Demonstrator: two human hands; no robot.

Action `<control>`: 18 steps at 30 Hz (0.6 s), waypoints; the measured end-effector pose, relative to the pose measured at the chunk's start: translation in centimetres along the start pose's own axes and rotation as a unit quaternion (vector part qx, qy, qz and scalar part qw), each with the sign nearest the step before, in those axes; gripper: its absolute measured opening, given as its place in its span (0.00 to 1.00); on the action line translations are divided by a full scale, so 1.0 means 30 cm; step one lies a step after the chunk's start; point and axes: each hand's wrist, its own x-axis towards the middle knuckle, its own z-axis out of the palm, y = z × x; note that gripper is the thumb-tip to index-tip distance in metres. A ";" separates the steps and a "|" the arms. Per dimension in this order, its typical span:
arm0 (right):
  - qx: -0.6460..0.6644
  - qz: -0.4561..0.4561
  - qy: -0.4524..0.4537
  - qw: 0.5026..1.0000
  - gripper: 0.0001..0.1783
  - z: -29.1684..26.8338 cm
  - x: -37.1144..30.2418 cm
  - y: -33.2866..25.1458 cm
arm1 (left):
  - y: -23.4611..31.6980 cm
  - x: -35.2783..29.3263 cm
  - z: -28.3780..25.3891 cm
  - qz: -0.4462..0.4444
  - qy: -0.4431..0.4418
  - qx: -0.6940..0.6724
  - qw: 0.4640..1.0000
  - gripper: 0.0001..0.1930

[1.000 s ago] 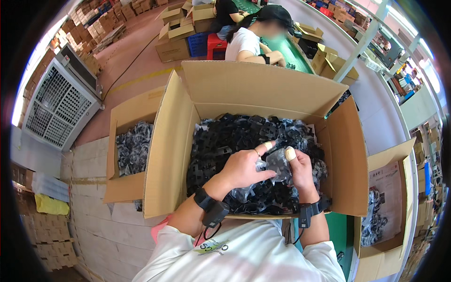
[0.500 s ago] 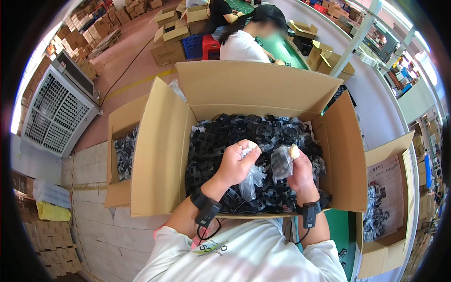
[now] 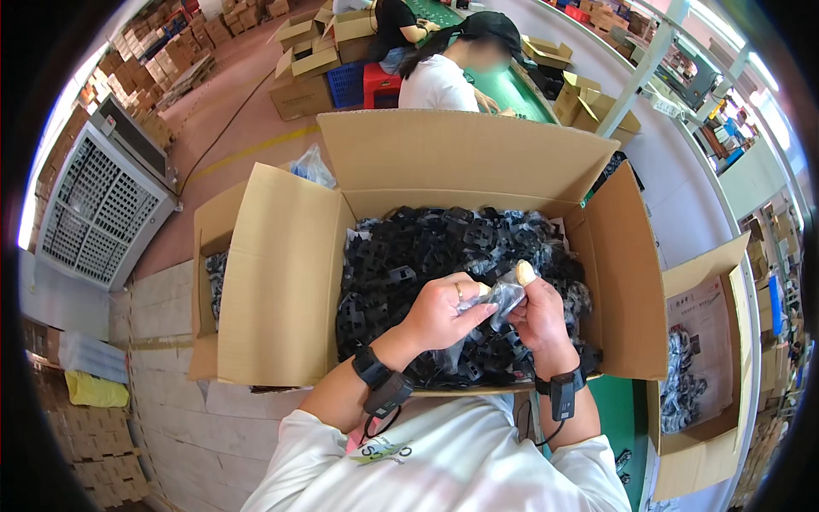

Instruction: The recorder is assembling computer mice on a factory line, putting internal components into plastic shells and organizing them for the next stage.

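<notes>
A large open cardboard box stands in front of me, filled with small black plastic parts. Over these parts my two hands meet. My right hand pinches a small clear plastic bag with something dark inside, thumb on top and fingertip cover showing. From the left, the fingers of my left hand close on the bag's other side. More crumpled clear plastic hangs beneath my left hand; whether it is a separate bag I cannot tell.
A smaller box sits to the left, partly behind the big box's flap. At right, another open box holds bagged parts on newspaper. Beyond the box, a person works at a green table. A grey air cooler stands at left.
My hands have come together: the left moved right to the bag, which tilted and dropped slightly in my right hand. The box's left flap has swung outward.
</notes>
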 end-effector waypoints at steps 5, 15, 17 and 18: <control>-0.218 -0.331 0.068 0.916 0.12 -0.003 -0.003 0.020 | 0.001 -0.003 -0.007 -0.154 0.003 -0.153 0.976 0.08; -0.461 -0.227 0.037 0.857 0.08 0.001 -0.097 -0.033 | -0.011 0.009 -0.071 -0.095 -0.022 -0.093 0.991 0.07; -0.505 -0.213 -0.005 0.836 0.09 -0.037 -0.095 -0.077 | -0.024 0.008 -0.093 -0.109 -0.028 -0.099 0.989 0.09; -0.535 -0.209 -0.024 0.818 0.08 -0.028 -0.099 -0.101 | -0.035 0.005 -0.101 -0.108 -0.026 -0.093 0.989 0.08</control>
